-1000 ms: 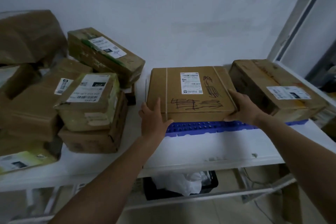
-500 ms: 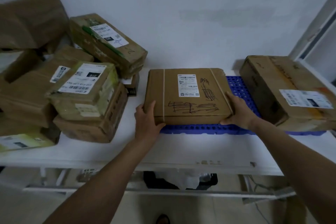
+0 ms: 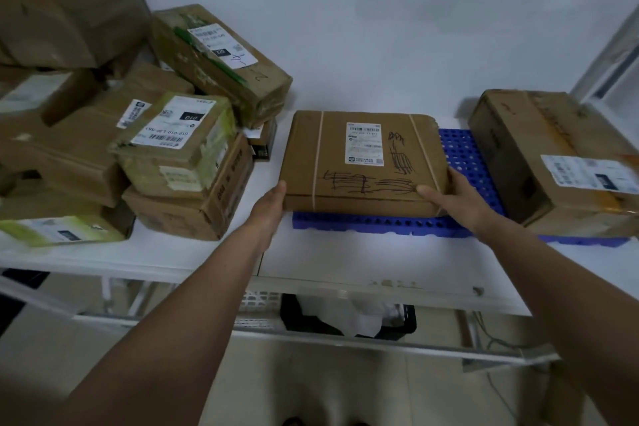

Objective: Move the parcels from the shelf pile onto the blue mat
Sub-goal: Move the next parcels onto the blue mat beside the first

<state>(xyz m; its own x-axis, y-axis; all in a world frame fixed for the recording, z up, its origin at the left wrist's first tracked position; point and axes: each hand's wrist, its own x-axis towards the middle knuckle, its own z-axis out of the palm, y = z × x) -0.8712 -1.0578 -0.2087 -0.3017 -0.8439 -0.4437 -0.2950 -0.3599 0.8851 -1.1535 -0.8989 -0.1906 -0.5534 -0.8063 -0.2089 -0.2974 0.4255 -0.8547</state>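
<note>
Flat parcel now sits lower on the blue mat than a second ago — placed. Your left hand and right hand still grip its near corners; let go, next from pile.

A single head-worn wide-angle camera looked forward and steeply down from close above the shelf, facing the wall. Both forearms entered from the bottom corners; the floor showed along the bottom.
</note>
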